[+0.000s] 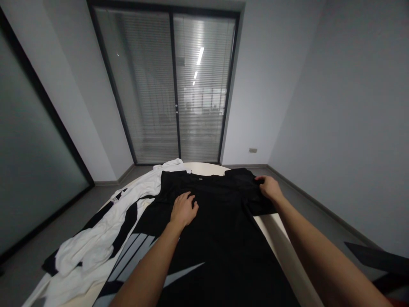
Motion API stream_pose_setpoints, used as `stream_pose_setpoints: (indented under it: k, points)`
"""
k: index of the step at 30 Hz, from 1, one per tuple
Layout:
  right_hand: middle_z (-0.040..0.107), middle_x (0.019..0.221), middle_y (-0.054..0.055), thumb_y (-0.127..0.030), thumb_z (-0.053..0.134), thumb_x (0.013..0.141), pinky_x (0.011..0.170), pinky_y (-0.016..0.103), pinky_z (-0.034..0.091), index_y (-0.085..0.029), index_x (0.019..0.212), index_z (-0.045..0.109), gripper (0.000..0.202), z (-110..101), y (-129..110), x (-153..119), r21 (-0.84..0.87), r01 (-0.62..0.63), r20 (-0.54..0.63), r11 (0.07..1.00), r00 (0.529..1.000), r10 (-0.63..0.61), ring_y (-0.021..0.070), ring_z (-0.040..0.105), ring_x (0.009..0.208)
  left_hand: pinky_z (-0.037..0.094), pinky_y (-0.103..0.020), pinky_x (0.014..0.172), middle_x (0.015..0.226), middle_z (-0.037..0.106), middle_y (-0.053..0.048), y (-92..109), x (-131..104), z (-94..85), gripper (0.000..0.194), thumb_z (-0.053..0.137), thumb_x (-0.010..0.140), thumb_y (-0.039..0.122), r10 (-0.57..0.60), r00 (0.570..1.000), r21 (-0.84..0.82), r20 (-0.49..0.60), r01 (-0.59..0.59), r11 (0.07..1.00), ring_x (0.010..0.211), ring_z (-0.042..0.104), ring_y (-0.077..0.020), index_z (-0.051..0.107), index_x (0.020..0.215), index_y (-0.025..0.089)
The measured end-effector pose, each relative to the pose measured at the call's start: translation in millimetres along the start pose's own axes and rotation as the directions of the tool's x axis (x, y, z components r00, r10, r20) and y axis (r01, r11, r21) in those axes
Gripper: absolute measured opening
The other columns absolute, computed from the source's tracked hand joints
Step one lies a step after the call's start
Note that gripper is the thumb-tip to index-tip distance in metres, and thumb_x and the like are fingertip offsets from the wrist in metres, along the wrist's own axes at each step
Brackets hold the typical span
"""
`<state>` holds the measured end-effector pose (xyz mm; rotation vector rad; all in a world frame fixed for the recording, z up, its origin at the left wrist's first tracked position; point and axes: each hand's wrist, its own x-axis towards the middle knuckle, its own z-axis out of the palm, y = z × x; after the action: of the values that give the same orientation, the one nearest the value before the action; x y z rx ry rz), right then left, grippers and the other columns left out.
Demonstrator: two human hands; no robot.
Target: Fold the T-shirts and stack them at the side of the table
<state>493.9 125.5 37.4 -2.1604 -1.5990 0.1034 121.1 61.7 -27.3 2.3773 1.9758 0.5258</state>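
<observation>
A black T-shirt (220,221) with a large grey print lies spread out on the table, its collar at the far end. My left hand (184,209) rests on its upper chest, palm down, with fingers apart and holding nothing. At the right sleeve, my right hand (269,186) has thumb and fingers closed on the edge of the black fabric. The sleeve spreads out below that hand, over the table's right side.
White and black clothes (96,238) lie in a loose heap along the left of the pale table (204,169). Beyond it are a glass door with blinds (150,94) and grey walls. A dark object (380,258) stands at lower right.
</observation>
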Motion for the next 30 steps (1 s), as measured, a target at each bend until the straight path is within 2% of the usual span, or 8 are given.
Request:
stream_pose_setpoints:
  k: [3, 7, 10, 14, 17, 21, 24, 30]
  points:
    - [0.068, 0.123, 0.015, -0.007, 0.054, 0.077, 0.099, 0.030, 0.046, -0.015, 0.127, 0.065, 0.052, 8, 0, -7, 0.006, -0.014, 0.009, 1.000, 1.000, 0.014, 0.0263, 0.063, 0.117, 0.025, -0.042, 0.120, 0.153, 0.046, -0.008, 3, -11, 0.9, 0.051, 0.038, 0.098, 0.041, -0.023, 0.999, 0.013, 0.022, 0.023, 1.000, 0.144, 0.037, -0.0252, 0.055, 0.142, 0.020]
    - [0.056, 0.132, 0.031, -0.029, 0.062, 0.082, 0.095, 0.042, 0.050, -0.004, 0.144, 0.043, 0.070, 12, 0, -15, 0.009, -0.223, -0.038, 0.975, 0.974, 0.223, 0.0348, 0.062, 0.117, 0.022, -0.052, 0.119, 0.159, 0.037, -0.010, 12, -24, 0.8, 0.057, 0.036, 0.098, 0.044, -0.081, 0.996, 0.080, 0.047, 0.077, 0.994, 0.148, 0.029, -0.0305, 0.045, 0.149, 0.021]
    - [0.060, 0.125, 0.031, -0.042, 0.061, 0.083, 0.091, 0.047, 0.052, -0.003, 0.137, 0.050, 0.067, 8, 0, -18, 0.002, -0.303, 0.056, 0.953, 0.952, 0.302, 0.0391, 0.063, 0.115, 0.025, -0.058, 0.116, 0.159, 0.034, -0.015, 19, -25, -5.3, 0.060, 0.036, 0.097, 0.043, -0.081, 0.989, 0.137, 0.121, 0.064, 0.989, 0.147, 0.028, -0.0358, 0.042, 0.151, 0.016]
    - [0.066, 0.123, 0.022, -0.026, 0.058, 0.083, 0.091, 0.042, 0.051, -0.012, 0.136, 0.054, 0.055, 1, -1, -19, -0.009, -0.218, -0.003, 0.976, 0.976, 0.218, 0.0353, 0.065, 0.114, 0.032, -0.063, 0.109, 0.156, 0.036, -0.022, 29, -17, -12.3, 0.063, 0.037, 0.094, 0.043, -0.086, 0.977, 0.169, 0.195, 0.053, 0.984, 0.143, 0.032, -0.0430, 0.045, 0.148, 0.010]
    - [0.070, 0.120, 0.015, -0.016, 0.052, 0.083, 0.092, 0.035, 0.051, -0.020, 0.131, 0.062, 0.049, -2, -2, -16, 0.009, -0.127, -0.041, 0.992, 0.991, 0.127, 0.0291, 0.066, 0.112, 0.029, -0.065, 0.109, 0.156, 0.036, -0.024, 33, -15, -7.5, 0.065, 0.037, 0.094, 0.045, -0.108, 0.982, 0.163, 0.153, 0.082, 0.983, 0.143, 0.030, -0.0456, 0.046, 0.147, 0.008]
    - [0.071, 0.120, 0.013, -0.022, 0.049, 0.088, 0.093, 0.031, 0.050, -0.016, 0.124, 0.068, 0.041, 1, -5, -11, 0.042, -0.094, -0.048, 0.995, 0.994, 0.096, 0.0273, 0.066, 0.114, 0.019, -0.062, 0.116, 0.161, 0.031, -0.017, 31, -19, 3.2, 0.067, 0.037, 0.095, 0.051, -0.109, 0.991, 0.111, 0.074, 0.100, 0.989, 0.148, 0.022, -0.0426, 0.038, 0.153, 0.017]
    - [0.070, 0.122, 0.016, -0.029, 0.059, 0.085, 0.093, 0.032, 0.050, -0.011, 0.129, 0.065, 0.048, 4, -12, -11, 0.042, -0.096, -0.029, 0.995, 0.995, 0.097, 0.0302, 0.065, 0.115, 0.016, -0.056, 0.120, 0.163, 0.028, -0.010, 27, -22, 4.7, 0.066, 0.037, 0.096, 0.053, -0.040, 0.996, 0.065, 0.077, 0.035, 0.997, 0.150, 0.020, -0.0377, 0.033, 0.156, 0.025]
    - [0.047, 0.150, 0.017, -0.015, 0.058, 0.079, 0.099, 0.035, 0.049, -0.013, 0.146, 0.047, 0.068, 1, -42, -26, 0.018, -0.057, -0.170, 0.998, 0.984, 0.059, 0.0321, 0.059, 0.123, 0.018, -0.054, 0.121, 0.162, 0.032, -0.006, 24, -21, 2.0, 0.062, 0.037, 0.096, 0.055, 0.011, 0.994, 0.012, 0.108, -0.012, 1.000, 0.150, 0.021, -0.0344, 0.039, 0.153, 0.029]
